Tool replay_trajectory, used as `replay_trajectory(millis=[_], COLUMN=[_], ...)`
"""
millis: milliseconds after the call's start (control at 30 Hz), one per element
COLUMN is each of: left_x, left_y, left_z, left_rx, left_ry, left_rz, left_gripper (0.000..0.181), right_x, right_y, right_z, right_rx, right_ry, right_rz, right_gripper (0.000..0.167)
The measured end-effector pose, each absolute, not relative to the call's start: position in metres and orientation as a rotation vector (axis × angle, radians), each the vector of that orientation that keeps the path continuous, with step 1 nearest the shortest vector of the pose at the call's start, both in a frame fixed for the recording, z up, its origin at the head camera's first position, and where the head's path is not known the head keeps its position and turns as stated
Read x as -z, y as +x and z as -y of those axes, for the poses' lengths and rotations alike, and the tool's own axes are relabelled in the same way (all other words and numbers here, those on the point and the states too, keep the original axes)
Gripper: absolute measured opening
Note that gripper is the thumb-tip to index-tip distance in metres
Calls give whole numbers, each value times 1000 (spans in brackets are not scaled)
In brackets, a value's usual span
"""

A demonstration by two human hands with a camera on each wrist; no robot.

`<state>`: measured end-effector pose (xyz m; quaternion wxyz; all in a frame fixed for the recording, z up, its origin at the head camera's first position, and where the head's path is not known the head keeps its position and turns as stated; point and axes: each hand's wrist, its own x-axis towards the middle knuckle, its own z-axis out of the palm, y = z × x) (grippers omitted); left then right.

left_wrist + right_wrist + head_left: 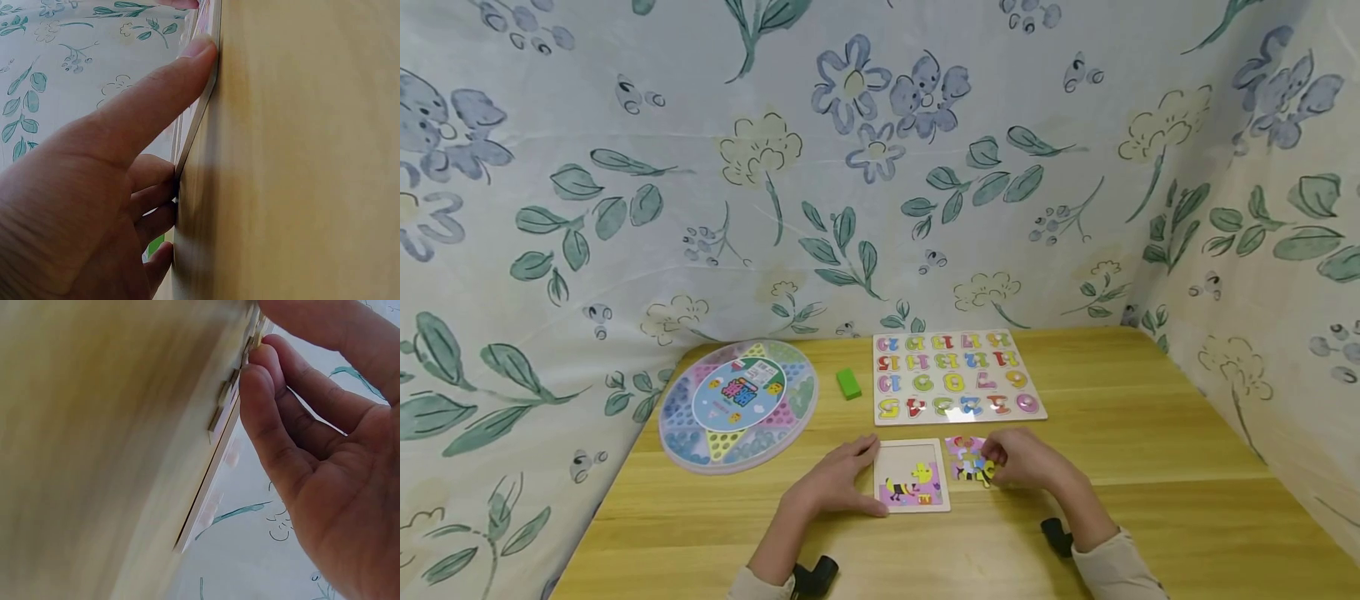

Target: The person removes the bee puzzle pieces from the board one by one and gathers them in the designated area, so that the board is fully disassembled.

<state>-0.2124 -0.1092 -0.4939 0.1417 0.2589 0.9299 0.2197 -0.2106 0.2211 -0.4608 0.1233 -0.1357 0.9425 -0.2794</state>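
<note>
Pinching puzzle piece point(988, 470), right grip point(1024, 458), left grip point(841, 477) holding puzzle tray point(892, 459), yellow wooden table point(1150, 425), floral cloth point(925, 275) behind

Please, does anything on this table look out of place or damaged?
Nothing looks damaged or spilled. The green block looks slightly odd: it lies alone and askew between the round game board and the number board, with no matching block in view. The partly filled jigsaw tray seems normal.
</note>
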Motion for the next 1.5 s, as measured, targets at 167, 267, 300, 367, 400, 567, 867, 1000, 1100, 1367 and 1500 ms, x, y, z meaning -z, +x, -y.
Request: replay_trajectory(millis=[167,267,300,367,400,567,867,1000,1100,1367,1500], left_x=[495,495,495,494,494,496,496,494,493,494,494], left_y=[-213,-213,-214,-214,-214,-214,-212,-212,-212,-213,-212], left_z=[109,109,109,109,109,109,109,109,109,109,109], left_rx=[-629,-629,-629,-633,-638,-650,-649,-647,-646,-637,-639], left_ry=[744,738,737,737,735,731,726,728,734,749,747], left_rz=[-2687,-2687,-2688,-2685,-2683,-2671,-2674,-2677,-2676,-2682,-2683], left_gripper=[108,108,108,109,109,109,108,107,107,107,108], right_x=[459,458,458,458,458,460,462,463,464,463,463], right_y=[-210,-211,-211,-211,-211,-210,-212,-213,-213,-213,-213], right_z=[-223,-225,-226,-226,-226,-225,-221,-222,-222,-222,-221], right_rx=[831,823,826,824,820,829,818,815,812,807,798], right_ry=[-370,-355,-353,-352,-365,-409,-422,-417,-408,-404,-415], right_rz=[-2730,-2729,-2727,-2726,-2727,-2719,-2739,-2754,-2760,-2762,-2758], right_gripper=[31,30,30,29,29,30,30,31,31,31,29])
